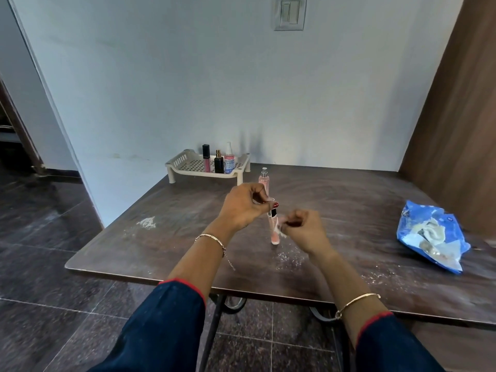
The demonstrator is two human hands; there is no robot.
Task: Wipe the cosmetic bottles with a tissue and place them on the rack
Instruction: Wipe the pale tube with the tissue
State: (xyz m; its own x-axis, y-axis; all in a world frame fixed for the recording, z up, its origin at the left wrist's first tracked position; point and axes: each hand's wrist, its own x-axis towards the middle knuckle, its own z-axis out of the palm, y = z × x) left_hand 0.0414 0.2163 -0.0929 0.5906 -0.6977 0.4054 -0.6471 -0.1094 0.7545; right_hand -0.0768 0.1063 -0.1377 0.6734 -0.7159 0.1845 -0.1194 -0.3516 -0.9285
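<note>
At frame centre, the left hand [245,208] pinched a slim pink bottle [274,235] by its black cap. The right hand [304,230] pinched a tissue [281,233] (blurred, seemingly touching the bottle). The rack [188,165] stood above them.

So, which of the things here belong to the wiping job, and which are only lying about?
Job: slim pink tube in the left hand; tissue in the right hand; pink spray bottle standing on the table; rack holding three bottles; blue packet, probably the tissues.

Lying about: white crumbs on the table; wall switch.
</note>
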